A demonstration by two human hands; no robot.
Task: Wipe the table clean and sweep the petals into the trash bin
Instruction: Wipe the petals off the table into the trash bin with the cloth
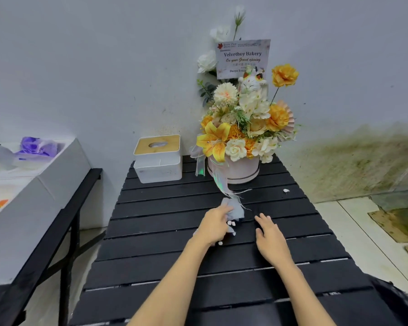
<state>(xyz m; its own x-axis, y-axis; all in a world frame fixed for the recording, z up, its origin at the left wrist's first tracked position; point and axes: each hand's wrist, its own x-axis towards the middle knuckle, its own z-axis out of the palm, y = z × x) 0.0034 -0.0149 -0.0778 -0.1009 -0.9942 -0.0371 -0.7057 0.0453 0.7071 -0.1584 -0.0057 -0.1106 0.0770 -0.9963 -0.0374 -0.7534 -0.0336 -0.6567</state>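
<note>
A black slatted table [165, 250] fills the middle of the view. My left hand [213, 225] holds a crumpled grey-white tissue [233, 209] down on the table's middle. Small white petals [231, 223] lie right beside that hand, and one more lies near my wrist [220, 243]. Another white petal [286, 190] sits alone toward the table's right edge. My right hand [270, 238] rests flat on the slats to the right of the tissue, fingers straight. No trash bin is clearly visible.
A pink round box of yellow, orange and white flowers [236, 170] stands at the table's back, with ribbons trailing toward the tissue. A white tissue box [158, 167] with a wooden lid stands to its left. A white container [28, 198] on a black bench lies further left.
</note>
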